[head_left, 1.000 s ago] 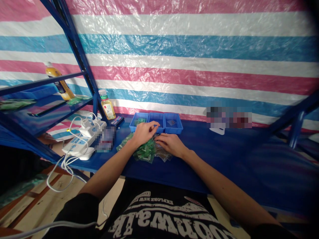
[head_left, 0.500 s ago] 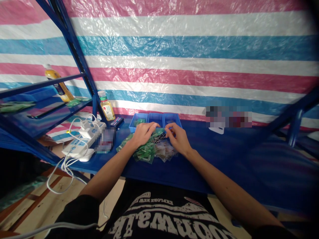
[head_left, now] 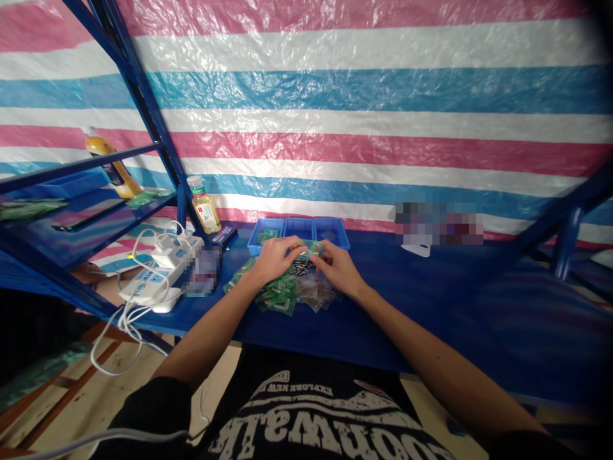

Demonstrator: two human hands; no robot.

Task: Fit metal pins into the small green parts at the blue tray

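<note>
Between my two hands is a small green-tinted plastic bag (head_left: 312, 247). My left hand (head_left: 278, 258) pinches its left side, thumb against fingers. On the right, my right hand (head_left: 336, 264) has its fingertips closed on the bag's other side. Just below lies a heap of small dark and silvery metal pieces (head_left: 301, 266), perhaps screws, partly covered by the hands. Nearer me are a pile of green bags (head_left: 278, 294) and a pile of clear bags (head_left: 316, 291) with brownish contents. Behind the hands stand blue bins (head_left: 299, 227), the left one holding green bags.
A white power strip (head_left: 153, 271) with plugs and loose cables lies left on the blue table (head_left: 412, 306). A bottle of yellow liquid (head_left: 205, 207) and a small dark box (head_left: 225, 236) stand behind it. Blue shelving (head_left: 138, 83) rises at left; a striped sheet (head_left: 364, 96) hangs behind.
My right hand has moved slightly left, closer to my left hand, with its fingertips now on the green bag. The bag is raised a little and more of the metal pieces show below.
</note>
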